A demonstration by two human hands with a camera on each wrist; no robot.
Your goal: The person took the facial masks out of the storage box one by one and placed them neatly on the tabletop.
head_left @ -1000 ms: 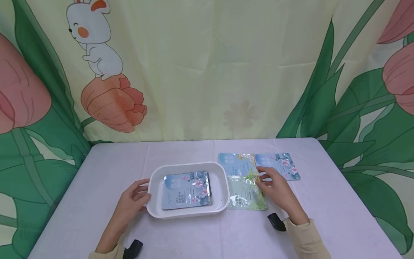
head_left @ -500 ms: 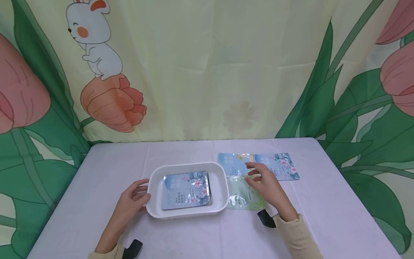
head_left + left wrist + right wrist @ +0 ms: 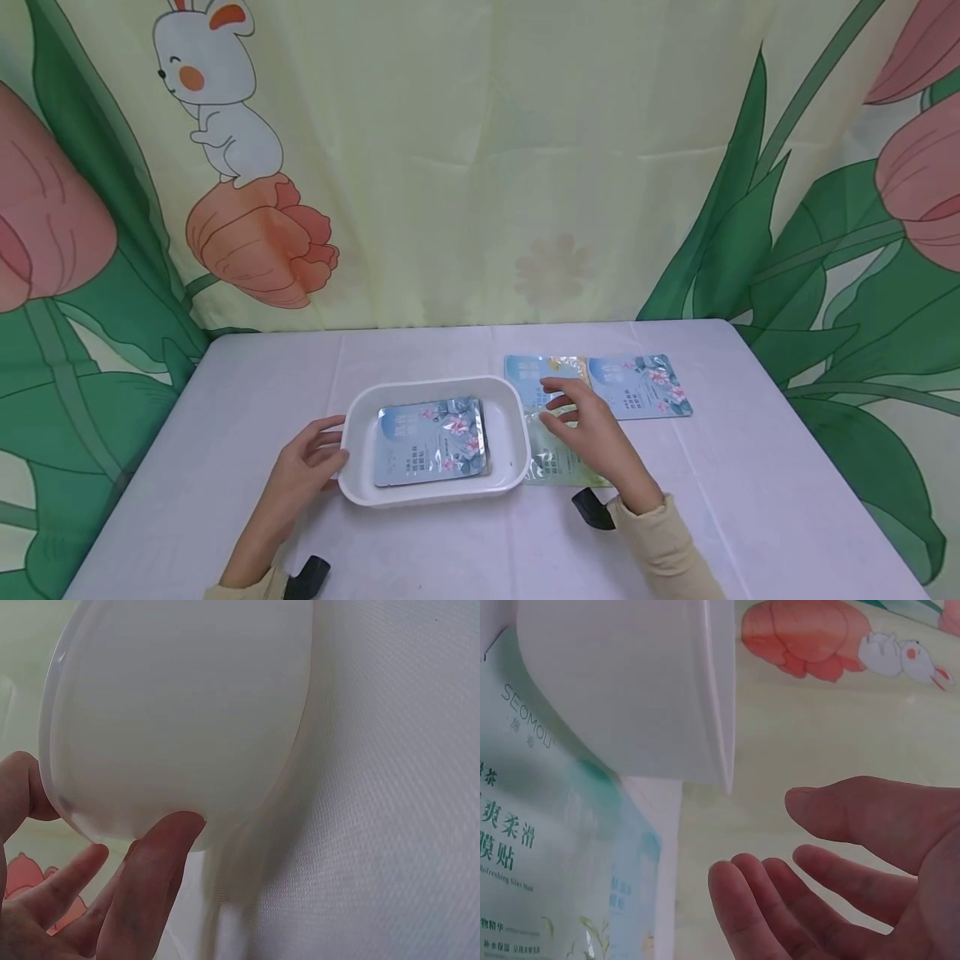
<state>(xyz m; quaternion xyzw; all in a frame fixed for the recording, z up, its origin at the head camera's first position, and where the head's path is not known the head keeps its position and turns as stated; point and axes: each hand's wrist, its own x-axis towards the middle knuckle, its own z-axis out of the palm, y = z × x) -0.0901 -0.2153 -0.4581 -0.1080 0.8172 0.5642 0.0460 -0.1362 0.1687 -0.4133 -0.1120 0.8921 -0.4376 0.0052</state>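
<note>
A white plastic tray (image 3: 435,504) stands on the table with blue flowered face mask packets (image 3: 431,442) stacked in it. My left hand (image 3: 303,458) holds the tray's left end; in the left wrist view the thumb (image 3: 154,877) lies against its outer wall and a finger meets the rim. My right hand (image 3: 588,429) hovers, holding nothing, just right of the tray, fingers loosely bent and apart. Below it lies a green face mask packet (image 3: 558,462), partly hidden by hand and tray. Behind are a blue packet with gold print (image 3: 528,371) and a blue flowered packet (image 3: 641,387).
A white cloth covers the table (image 3: 420,554). Behind its far edge hangs a curtain (image 3: 420,208) printed with tulips and a rabbit. A black wrist mount (image 3: 592,508) sticks out by the right sleeve (image 3: 663,542), and another wrist mount (image 3: 307,577) by the left.
My right hand has moved left, from the flowered packet's edge across the green packet toward the tray, fingers still apart. My left hand and the tray have stayed in place.
</note>
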